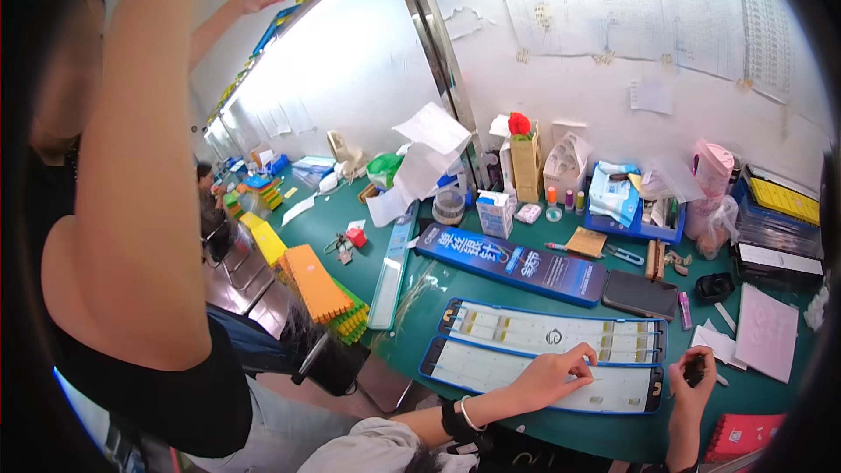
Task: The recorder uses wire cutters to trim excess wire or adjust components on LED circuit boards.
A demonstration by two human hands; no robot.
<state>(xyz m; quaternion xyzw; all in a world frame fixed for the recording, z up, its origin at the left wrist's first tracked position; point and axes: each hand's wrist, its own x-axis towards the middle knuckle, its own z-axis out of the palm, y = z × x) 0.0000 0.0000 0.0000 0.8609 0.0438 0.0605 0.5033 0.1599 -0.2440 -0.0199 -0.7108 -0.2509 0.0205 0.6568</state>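
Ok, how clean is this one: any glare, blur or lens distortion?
In the head view: the bright panel is blown out to white; a co-worker's nearer arm looks soft; the rim falls to black and the edges of the open case look bowed; the left hand reads clearly, but the dark patch in the right hand is too dim to identify.

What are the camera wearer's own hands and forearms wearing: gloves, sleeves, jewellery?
The left hand is gloveless; its wrist has a broad black band and a slim white bangle. Pale grey fabric beside that forearm may be a sleeve. The right hand is gloveless too, without a visible sleeve.
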